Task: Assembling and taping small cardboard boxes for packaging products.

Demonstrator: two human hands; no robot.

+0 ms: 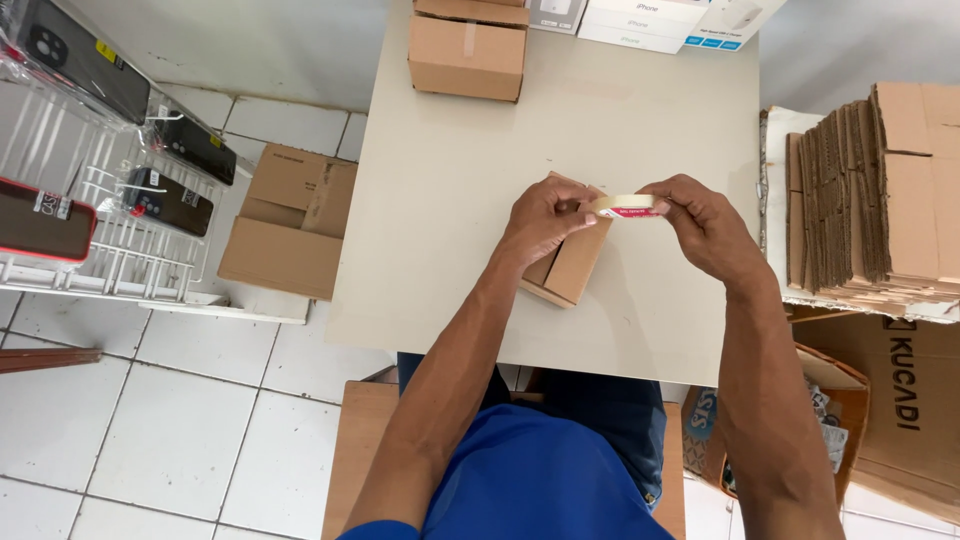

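Over small brown carton (570, 268), both hands, left hand (540, 220), right hand (700, 225), pinching tape roll (625, 206)

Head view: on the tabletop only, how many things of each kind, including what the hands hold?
Closed brown cardboard boxes: 2 (the taped box at the far edge; another behind it, mostly cropped)
Small open cardboard box under the hands: 1
Tape roll, held by left hand and right hand: 1
White product boxes: 3
Total: 7

Single head-worn view, looking steeply down, close over the table (450, 200), floor (180, 420) at left
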